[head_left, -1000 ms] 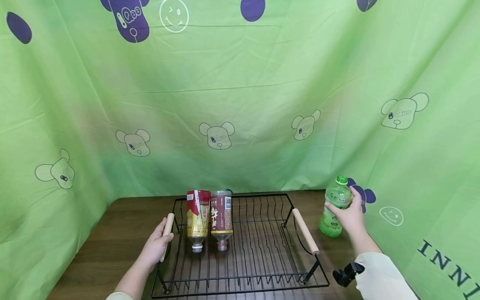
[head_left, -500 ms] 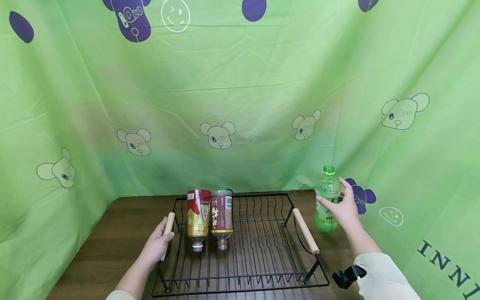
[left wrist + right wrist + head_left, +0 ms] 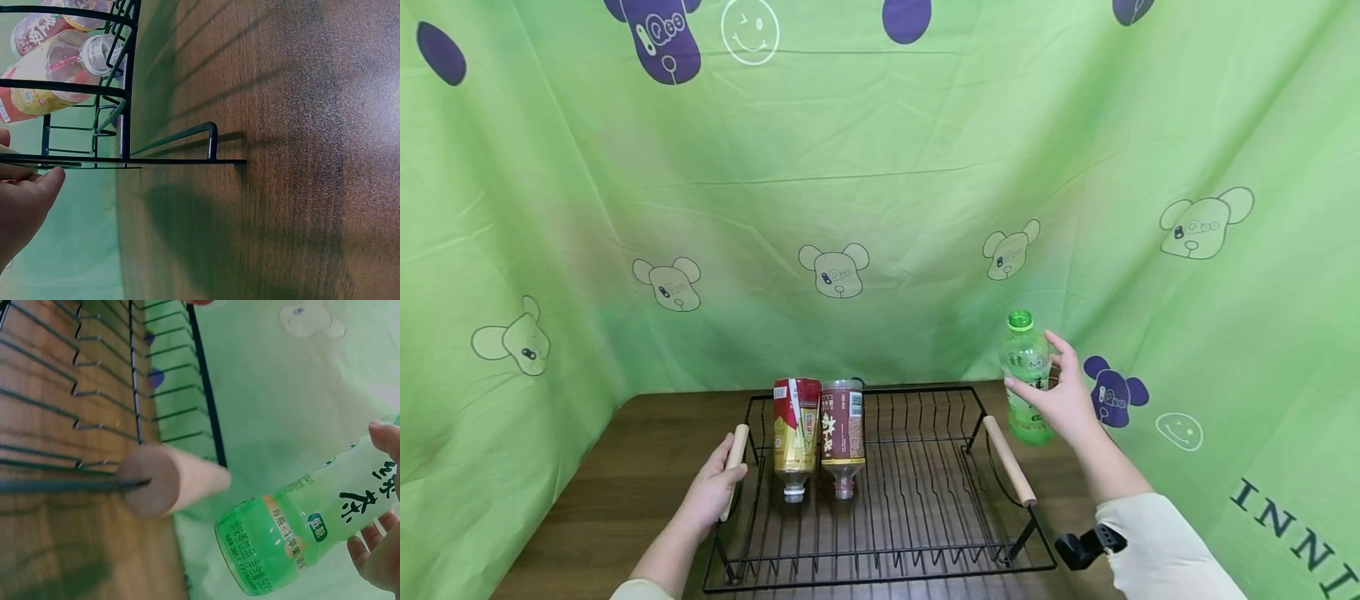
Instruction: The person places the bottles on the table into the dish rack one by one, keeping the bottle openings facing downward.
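Observation:
My right hand (image 3: 1063, 393) grips a green plastic bottle (image 3: 1027, 417) round its upper body, thumb on one side and fingers on the other. The bottle is uncapped and nearly upright, raised beside the back right of a black wire dish rack (image 3: 917, 500). In the right wrist view its base (image 3: 250, 550) hangs near the rack's right wooden handle (image 3: 194, 481). At the rack's other end my left hand (image 3: 711, 492) holds the left wooden handle (image 3: 737, 450). Two bottles lie in the rack with their necks toward me: a red-and-yellow one (image 3: 797, 433) and a maroon-labelled one (image 3: 843, 429).
The rack stands on a brown wooden table (image 3: 602, 492). A green cloth (image 3: 910, 325) with bear drawings hangs behind and along both sides. A black wrist device (image 3: 1090, 547) sits by the right sleeve (image 3: 1165, 546).
My right hand has lifted the green bottle and carried it left, toward the rack's back right corner. The left hand and the two lying bottles stay where they were.

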Action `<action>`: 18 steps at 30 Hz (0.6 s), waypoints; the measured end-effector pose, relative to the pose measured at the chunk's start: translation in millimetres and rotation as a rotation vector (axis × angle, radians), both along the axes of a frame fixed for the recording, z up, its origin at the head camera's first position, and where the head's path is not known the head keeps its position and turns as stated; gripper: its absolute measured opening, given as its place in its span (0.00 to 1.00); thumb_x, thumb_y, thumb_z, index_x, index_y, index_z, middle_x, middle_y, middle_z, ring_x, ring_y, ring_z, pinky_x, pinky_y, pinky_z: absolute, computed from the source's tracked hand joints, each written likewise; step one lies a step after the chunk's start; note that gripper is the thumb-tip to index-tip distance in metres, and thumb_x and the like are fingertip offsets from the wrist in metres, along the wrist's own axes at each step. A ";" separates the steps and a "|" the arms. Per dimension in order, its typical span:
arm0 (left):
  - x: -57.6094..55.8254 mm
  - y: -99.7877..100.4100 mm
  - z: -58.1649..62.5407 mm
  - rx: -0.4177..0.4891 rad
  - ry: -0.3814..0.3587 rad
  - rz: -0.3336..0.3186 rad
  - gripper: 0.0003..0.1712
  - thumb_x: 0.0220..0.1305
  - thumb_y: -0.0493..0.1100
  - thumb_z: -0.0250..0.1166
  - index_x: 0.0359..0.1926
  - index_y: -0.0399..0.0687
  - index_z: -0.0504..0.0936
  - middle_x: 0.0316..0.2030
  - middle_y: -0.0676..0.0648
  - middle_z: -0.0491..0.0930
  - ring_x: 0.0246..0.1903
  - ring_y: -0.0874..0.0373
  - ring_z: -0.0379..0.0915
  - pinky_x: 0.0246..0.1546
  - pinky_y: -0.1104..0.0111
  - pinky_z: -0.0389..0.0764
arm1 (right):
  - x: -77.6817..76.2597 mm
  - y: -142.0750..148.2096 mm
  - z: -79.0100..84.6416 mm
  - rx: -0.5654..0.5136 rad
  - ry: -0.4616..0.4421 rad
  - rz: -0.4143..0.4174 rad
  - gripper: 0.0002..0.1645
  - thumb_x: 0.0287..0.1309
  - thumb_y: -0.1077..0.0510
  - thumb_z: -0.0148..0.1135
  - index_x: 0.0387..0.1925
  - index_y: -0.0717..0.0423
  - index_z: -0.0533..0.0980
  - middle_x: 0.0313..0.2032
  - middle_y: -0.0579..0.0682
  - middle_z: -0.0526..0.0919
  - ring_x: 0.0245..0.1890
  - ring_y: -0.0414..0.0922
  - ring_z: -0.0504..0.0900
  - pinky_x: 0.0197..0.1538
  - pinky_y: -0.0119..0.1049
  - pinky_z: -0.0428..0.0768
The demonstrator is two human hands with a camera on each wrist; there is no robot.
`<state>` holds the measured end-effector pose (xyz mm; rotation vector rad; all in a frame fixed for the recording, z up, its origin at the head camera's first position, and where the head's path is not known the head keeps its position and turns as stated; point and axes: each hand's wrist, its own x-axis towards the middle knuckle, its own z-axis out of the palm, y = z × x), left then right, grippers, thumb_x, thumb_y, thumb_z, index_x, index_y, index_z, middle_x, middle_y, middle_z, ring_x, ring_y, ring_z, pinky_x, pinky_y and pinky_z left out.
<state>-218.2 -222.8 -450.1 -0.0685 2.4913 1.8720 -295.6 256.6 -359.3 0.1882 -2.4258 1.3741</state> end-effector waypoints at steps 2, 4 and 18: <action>-0.2 -0.3 -0.4 0.004 0.001 -0.001 0.40 0.70 0.33 0.49 0.75 0.27 0.38 0.75 0.27 0.36 0.74 0.31 0.32 0.72 0.41 0.40 | 1.5 -5.4 4.1 0.007 0.015 0.009 0.60 0.55 0.56 0.71 0.77 0.50 0.41 0.61 0.70 0.66 0.56 0.61 0.70 0.57 0.59 0.72; -0.3 -0.5 -1.0 0.005 -0.001 0.000 0.40 0.70 0.33 0.49 0.75 0.28 0.38 0.75 0.27 0.36 0.74 0.31 0.32 0.72 0.41 0.41 | 3.2 -10.7 8.0 0.015 0.023 0.022 0.59 0.55 0.56 0.71 0.77 0.50 0.42 0.61 0.69 0.67 0.55 0.61 0.71 0.56 0.58 0.73; 0.9 0.2 -0.1 0.002 0.000 0.005 0.40 0.70 0.32 0.49 0.75 0.28 0.38 0.75 0.27 0.36 0.74 0.31 0.33 0.72 0.40 0.41 | 10.7 -44.3 28.1 0.032 -0.026 0.129 0.61 0.53 0.55 0.72 0.78 0.42 0.43 0.62 0.65 0.68 0.57 0.60 0.71 0.55 0.58 0.74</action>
